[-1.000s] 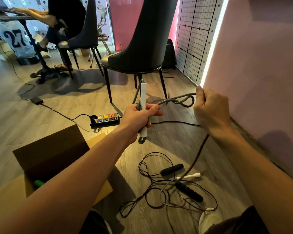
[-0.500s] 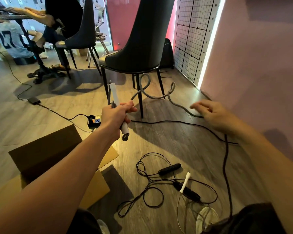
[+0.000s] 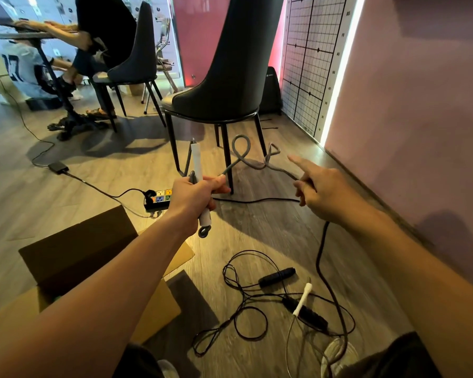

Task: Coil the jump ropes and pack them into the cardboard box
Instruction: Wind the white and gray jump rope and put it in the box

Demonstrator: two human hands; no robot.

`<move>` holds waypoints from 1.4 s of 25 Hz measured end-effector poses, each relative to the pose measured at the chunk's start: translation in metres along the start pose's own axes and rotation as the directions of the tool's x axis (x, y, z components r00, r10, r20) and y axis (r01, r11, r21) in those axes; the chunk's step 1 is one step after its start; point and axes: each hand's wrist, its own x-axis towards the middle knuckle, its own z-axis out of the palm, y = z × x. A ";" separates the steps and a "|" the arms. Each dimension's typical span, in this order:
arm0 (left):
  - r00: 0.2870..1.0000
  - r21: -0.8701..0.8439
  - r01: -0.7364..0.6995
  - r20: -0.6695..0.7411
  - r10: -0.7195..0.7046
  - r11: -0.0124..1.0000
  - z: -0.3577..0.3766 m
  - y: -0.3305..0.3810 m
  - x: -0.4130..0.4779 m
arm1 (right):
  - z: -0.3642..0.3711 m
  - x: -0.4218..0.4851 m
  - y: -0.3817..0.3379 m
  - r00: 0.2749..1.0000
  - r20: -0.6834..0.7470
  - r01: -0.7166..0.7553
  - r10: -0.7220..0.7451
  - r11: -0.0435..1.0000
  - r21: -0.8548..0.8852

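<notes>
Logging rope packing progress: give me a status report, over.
Left hand grips white handle. Right hand curled round grey rope, not yet coiled. Cardboard box open. Rope loops by chair leg.

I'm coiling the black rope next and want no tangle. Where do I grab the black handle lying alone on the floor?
Probably take the black handle around its middle, coming straight down and gripping across its narrow width. It lies flat on the floor with nothing visibly lying over it; the loose white handle lies across the second black handle instead.
</notes>
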 end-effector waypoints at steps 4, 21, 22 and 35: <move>0.991 0.056 -0.038 0.129 0.030 0.998 0.006 0.003 -0.006 | 0.010 0.000 -0.018 0.999 0.038 0.015 -0.008 0.979 -0.202; 0.976 0.138 -0.159 -0.128 0.176 0.978 -0.006 0.001 0.007 | -0.014 0.004 -0.015 0.888 -0.013 -0.337 0.460 0.669 0.662; 0.985 0.111 -0.145 -0.082 0.154 0.983 -0.005 0.002 0.008 | -0.014 0.004 -0.014 0.875 0.023 -0.363 0.483 0.624 0.692; 0.962 -0.477 0.158 -0.122 -0.243 0.865 -0.024 0.008 0.020 | -0.029 -0.007 0.004 0.849 0.437 -0.529 0.298 0.492 0.691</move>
